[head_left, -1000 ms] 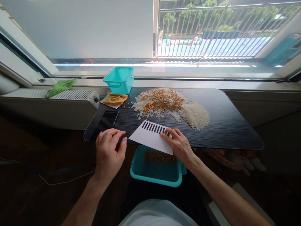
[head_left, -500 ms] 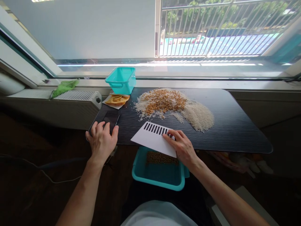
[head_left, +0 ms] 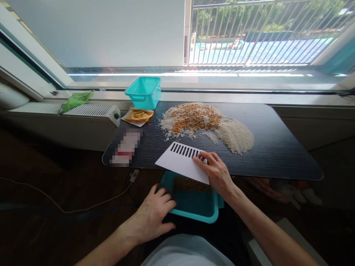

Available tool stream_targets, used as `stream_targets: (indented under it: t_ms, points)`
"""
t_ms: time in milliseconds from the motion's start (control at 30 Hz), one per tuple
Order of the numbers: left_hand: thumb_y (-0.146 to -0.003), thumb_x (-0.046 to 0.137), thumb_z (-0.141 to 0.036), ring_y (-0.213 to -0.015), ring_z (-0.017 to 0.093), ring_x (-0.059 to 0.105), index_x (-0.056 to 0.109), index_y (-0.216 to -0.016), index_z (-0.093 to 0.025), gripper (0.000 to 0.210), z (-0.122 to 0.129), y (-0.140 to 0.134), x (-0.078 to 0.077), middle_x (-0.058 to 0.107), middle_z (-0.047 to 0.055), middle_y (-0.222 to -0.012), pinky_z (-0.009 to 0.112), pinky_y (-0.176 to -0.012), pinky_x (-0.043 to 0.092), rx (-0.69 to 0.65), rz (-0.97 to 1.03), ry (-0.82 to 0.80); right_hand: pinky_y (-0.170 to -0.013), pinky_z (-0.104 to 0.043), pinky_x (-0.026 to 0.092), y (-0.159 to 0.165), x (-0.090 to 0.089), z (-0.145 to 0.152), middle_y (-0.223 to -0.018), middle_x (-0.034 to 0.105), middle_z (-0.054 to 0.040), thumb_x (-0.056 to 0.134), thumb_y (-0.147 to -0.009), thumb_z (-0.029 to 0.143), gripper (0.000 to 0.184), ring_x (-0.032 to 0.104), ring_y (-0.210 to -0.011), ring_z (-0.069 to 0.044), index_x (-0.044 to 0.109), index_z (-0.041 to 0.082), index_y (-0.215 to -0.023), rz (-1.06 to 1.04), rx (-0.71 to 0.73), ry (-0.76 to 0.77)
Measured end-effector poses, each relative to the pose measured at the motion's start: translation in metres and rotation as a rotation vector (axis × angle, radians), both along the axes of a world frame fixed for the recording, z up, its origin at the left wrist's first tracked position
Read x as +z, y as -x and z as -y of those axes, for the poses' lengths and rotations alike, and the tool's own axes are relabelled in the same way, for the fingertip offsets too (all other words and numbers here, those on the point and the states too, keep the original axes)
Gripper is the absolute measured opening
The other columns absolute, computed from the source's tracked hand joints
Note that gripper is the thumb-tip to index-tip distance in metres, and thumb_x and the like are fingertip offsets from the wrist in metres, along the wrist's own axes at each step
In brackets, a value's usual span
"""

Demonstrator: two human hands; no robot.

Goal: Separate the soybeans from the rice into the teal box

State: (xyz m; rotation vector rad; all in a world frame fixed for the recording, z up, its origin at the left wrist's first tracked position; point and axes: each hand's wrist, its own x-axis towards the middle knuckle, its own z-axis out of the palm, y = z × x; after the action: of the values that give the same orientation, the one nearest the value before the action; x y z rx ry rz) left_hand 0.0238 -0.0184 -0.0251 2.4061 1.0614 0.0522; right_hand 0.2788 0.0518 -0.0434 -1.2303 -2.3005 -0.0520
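Note:
My right hand (head_left: 216, 171) presses on a white slotted card (head_left: 180, 162) that lies at the front edge of the dark table (head_left: 277, 147) and overhangs it. Below the edge, on my lap, sits a teal bin (head_left: 194, 205) with soybeans in it. My left hand (head_left: 154, 216) rests on the bin's left rim, fingers spread over it. Farther back on the table lies a pile of soybeans (head_left: 194, 117) mixed with white rice (head_left: 235, 135).
A phone (head_left: 126, 147) with a lit screen lies at the table's left front. A second teal bin (head_left: 144, 92) stands at the back left, beside an orange packet (head_left: 138, 116). A radiator (head_left: 83, 111) with a green cloth (head_left: 76, 99) is at the left. A cable (head_left: 83, 208) trails on the floor.
My left hand left the phone and came down to the left rim of the teal bin on my lap. The phone's screen is now lit. My right hand stayed on the card.

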Motion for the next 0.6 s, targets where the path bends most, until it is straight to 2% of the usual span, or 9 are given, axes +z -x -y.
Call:
stream_targets:
  t_ms: [67,133,200,300,400,467,600]
  points:
    - [-0.081,0.069,-0.023,-0.104,0.026,0.058,0.065,-0.092,-0.02,0.011,-0.001,-0.003,-0.012,0.07,0.004,-0.094,0.057,-0.107,0.03,-0.018,-0.116,0.024,-0.083,-0.037,0.051,-0.001,0.0,0.0,-0.11,0.063,-0.0116,0.043,-0.093,0.012,0.035,0.054,-0.094,-0.023,0.067,0.022,-0.116,-0.004,-0.006,0.021]
    - [-0.083,0.063,-0.015,-0.102,0.026,0.059,0.064,-0.085,-0.019,0.004,-0.005,-0.004,-0.015,0.07,0.004,-0.09,0.05,-0.099,0.041,-0.026,-0.177,0.051,-0.083,-0.038,0.052,-0.004,0.003,-0.001,-0.111,0.064,-0.0117,0.045,-0.091,0.012,0.035,0.054,-0.095,-0.023,0.068,0.023,-0.116,-0.039,0.005,0.059]
    - [-0.084,0.06,-0.012,-0.096,0.025,0.059,0.063,-0.08,-0.018,0.008,-0.009,-0.003,-0.01,0.069,0.004,-0.086,0.039,-0.082,0.049,-0.035,-0.182,0.06,-0.084,-0.039,0.052,-0.009,0.009,-0.004,-0.113,0.063,-0.0124,0.049,-0.089,0.014,0.034,0.056,-0.1,-0.025,0.068,0.023,-0.116,-0.142,0.016,0.105]
    - [-0.085,0.059,-0.012,-0.093,0.023,0.057,0.06,-0.078,-0.019,0.01,-0.012,0.002,0.004,0.068,0.003,-0.085,0.037,-0.082,0.047,-0.052,-0.175,0.057,-0.087,-0.039,0.052,-0.019,0.021,-0.008,-0.111,0.066,-0.0107,0.053,-0.089,0.019,0.028,0.06,-0.102,-0.024,0.071,0.023,-0.109,-0.409,-0.015,0.163]
    - [-0.087,0.058,-0.014,-0.09,0.021,0.056,0.058,-0.077,-0.019,0.011,-0.014,0.006,0.011,0.066,0.002,-0.083,0.035,-0.082,0.045,-0.042,-0.129,0.063,-0.077,-0.032,0.053,-0.029,0.034,-0.011,-0.1,0.071,-0.0066,0.057,-0.088,0.027,0.019,0.066,-0.088,-0.02,0.074,0.021,-0.093,-0.632,-0.107,0.273]
    - [-0.088,0.059,-0.016,-0.089,0.02,0.055,0.057,-0.075,-0.019,0.013,-0.016,0.007,0.012,0.065,0.001,-0.081,0.035,-0.082,0.044,-0.029,-0.102,0.066,-0.068,-0.029,0.053,-0.037,0.04,-0.011,-0.091,0.073,-0.005,0.062,-0.084,0.033,0.019,0.067,-0.079,-0.019,0.075,0.019,-0.088,-0.721,-0.196,0.348]
    - [-0.088,0.06,-0.019,-0.087,0.02,0.055,0.056,-0.072,-0.018,0.017,-0.018,0.004,0.014,0.064,0.002,-0.08,0.033,-0.077,0.044,-0.005,-0.071,0.076,-0.06,-0.029,0.051,-0.052,0.045,-0.016,-0.078,0.074,-0.0039,0.065,-0.076,0.039,0.028,0.066,-0.065,-0.019,0.076,0.016,-0.086,-0.745,-0.425,0.352]
